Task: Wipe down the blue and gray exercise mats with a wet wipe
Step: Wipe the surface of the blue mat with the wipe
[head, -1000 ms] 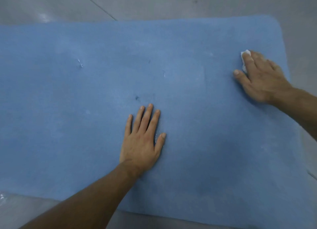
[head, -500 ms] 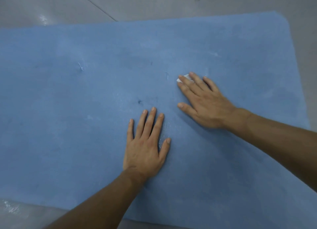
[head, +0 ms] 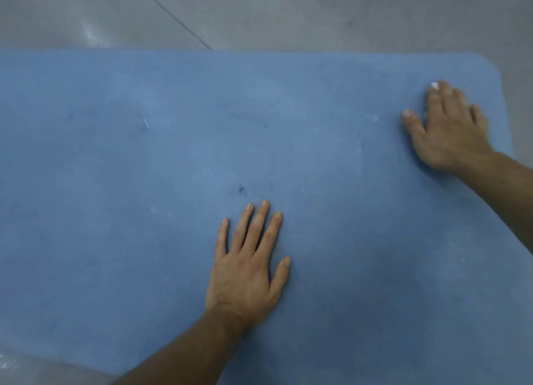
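Two hands rest on the blue mat (head: 115,182), which covers most of the head view and lies on a gray floor (head: 288,12). The left hand (head: 245,272) lies flat near the mat's middle, palm down, fingers straight and slightly spread, holding nothing. The right hand (head: 450,128) is close to the mat's far right corner, fingers extended and pressing downward. A small white bit of the wet wipe (head: 434,85) shows at its fingertips; the rest is hidden beneath the hand, so the wipe sits between fingers and mat. A dark speck (head: 241,189) marks the mat just beyond the left hand's fingertips, and a thin white fleck (head: 147,122) sits on the mat's far left part.
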